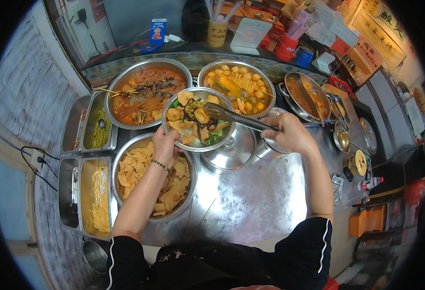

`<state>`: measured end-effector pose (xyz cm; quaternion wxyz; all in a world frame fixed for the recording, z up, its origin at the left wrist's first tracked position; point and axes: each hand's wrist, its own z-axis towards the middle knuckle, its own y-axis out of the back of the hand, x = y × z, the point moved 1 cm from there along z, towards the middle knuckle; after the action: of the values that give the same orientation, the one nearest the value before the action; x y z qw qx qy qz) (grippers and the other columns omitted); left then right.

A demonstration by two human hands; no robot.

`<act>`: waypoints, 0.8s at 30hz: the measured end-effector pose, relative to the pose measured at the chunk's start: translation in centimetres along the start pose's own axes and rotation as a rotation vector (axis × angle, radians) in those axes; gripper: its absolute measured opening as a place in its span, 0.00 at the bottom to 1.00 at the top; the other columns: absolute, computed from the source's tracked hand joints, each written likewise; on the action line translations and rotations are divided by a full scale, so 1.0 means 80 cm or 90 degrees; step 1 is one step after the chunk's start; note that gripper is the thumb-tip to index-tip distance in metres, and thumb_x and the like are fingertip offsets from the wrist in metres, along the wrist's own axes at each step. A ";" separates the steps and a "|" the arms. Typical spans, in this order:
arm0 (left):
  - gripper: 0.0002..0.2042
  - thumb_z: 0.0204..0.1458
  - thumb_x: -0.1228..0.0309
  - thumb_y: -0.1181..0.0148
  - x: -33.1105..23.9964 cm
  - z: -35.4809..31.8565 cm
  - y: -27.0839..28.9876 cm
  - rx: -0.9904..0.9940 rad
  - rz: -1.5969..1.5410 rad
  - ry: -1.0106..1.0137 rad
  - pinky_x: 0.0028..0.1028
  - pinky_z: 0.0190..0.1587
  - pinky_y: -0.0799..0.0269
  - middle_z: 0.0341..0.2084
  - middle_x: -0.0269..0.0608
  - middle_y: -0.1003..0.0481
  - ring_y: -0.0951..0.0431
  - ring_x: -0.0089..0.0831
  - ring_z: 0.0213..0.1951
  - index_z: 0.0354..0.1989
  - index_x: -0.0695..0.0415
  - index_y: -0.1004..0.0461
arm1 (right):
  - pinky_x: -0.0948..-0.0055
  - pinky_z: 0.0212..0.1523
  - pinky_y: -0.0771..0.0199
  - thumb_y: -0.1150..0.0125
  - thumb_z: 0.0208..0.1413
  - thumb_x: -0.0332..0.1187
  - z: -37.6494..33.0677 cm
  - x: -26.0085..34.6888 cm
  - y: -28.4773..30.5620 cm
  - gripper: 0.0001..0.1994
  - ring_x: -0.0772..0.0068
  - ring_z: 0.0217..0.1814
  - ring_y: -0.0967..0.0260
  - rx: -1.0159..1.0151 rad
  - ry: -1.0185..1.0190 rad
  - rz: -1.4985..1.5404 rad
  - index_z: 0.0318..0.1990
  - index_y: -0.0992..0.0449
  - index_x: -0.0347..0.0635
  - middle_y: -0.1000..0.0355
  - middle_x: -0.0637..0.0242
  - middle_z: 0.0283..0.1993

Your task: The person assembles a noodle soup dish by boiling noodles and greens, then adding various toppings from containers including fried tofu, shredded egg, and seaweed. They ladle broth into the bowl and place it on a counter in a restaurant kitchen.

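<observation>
My left hand [165, 144] grips the near left rim of a metal bowl [228, 133], raised above the counter. Inside lie golden fried pieces, dark fungus-like strips and green leaves. My right hand [289, 133] is closed around metal tongs [244, 119], which reach in from the right. Their tips are at a golden-brown piece [201, 115] in the bowl; whether they pinch it I cannot tell. Under my left forearm stands a big basin [193, 193] of flat fried crisps. Metal lids [229, 157] lie beneath and right of the bowl.
Beyond the bowl are a basin of reddish broth with skewers [144, 94] and a basin of yellow broth with balls and corn [236, 87]. Rectangular trays [96, 193] line the left. A round pot [305, 94], a ladle [342, 137] and a bottle [370, 183] are at right.
</observation>
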<state>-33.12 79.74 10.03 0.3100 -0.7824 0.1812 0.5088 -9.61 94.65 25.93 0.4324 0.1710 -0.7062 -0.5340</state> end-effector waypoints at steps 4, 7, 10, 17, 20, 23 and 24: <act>0.10 0.44 0.79 0.52 -0.002 -0.007 0.009 -0.003 0.000 -0.021 0.18 0.11 0.35 0.19 0.36 0.31 0.32 0.21 0.12 0.37 0.60 0.32 | 0.63 0.32 0.34 0.39 0.43 0.28 0.013 -0.034 -0.003 0.10 0.55 0.28 0.31 -0.038 -0.063 0.113 0.35 0.24 0.34 0.30 0.48 0.25; 0.11 0.43 0.80 0.52 -0.016 -0.022 0.022 -0.021 -0.026 -0.018 0.17 0.11 0.35 0.18 0.36 0.31 0.33 0.20 0.11 0.38 0.61 0.33 | 0.63 0.35 0.32 0.40 0.43 0.29 0.032 -0.040 0.002 0.10 0.53 0.33 0.30 -0.019 -0.112 0.003 0.34 0.24 0.32 0.29 0.47 0.29; 0.11 0.43 0.80 0.52 -0.021 -0.026 0.030 -0.038 -0.019 -0.028 0.16 0.11 0.35 0.19 0.35 0.31 0.33 0.20 0.12 0.38 0.61 0.32 | 0.63 0.39 0.30 0.41 0.41 0.30 0.055 -0.068 -0.019 0.12 0.52 0.39 0.30 -0.008 -0.138 -0.149 0.33 0.25 0.31 0.28 0.47 0.34; 0.10 0.43 0.80 0.52 -0.021 -0.032 0.052 -0.060 0.011 -0.033 0.17 0.11 0.34 0.19 0.35 0.30 0.32 0.19 0.13 0.36 0.60 0.32 | 0.63 0.41 0.30 0.41 0.38 0.31 0.072 -0.077 -0.019 0.13 0.52 0.41 0.30 0.006 -0.141 -0.163 0.32 0.26 0.31 0.28 0.48 0.35; 0.10 0.44 0.80 0.52 -0.019 -0.030 0.047 -0.053 -0.005 -0.028 0.17 0.11 0.34 0.20 0.35 0.29 0.32 0.20 0.13 0.36 0.60 0.32 | 0.65 0.35 0.28 0.41 0.38 0.31 0.086 -0.056 -0.022 0.12 0.55 0.34 0.28 0.040 -0.148 -0.210 0.30 0.26 0.30 0.27 0.50 0.31; 0.10 0.43 0.80 0.52 -0.020 -0.031 0.037 -0.042 -0.011 -0.011 0.18 0.12 0.34 0.20 0.36 0.29 0.32 0.20 0.13 0.37 0.60 0.32 | 0.69 0.26 0.28 0.42 0.39 0.29 0.095 -0.062 -0.029 0.10 0.62 0.25 0.27 0.060 -0.191 -0.133 0.29 0.25 0.30 0.28 0.54 0.24; 0.10 0.43 0.80 0.52 -0.021 -0.031 0.034 -0.037 -0.006 -0.012 0.18 0.12 0.34 0.20 0.36 0.29 0.32 0.20 0.13 0.36 0.60 0.32 | 0.70 0.23 0.28 0.42 0.39 0.29 0.093 -0.070 -0.027 0.10 0.64 0.22 0.28 0.056 -0.205 -0.077 0.28 0.25 0.31 0.28 0.56 0.22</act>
<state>-33.74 76.03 11.46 0.2913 -0.7873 0.1597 0.5194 -12.82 102.29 21.16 0.2730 0.1445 -0.7774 -0.5479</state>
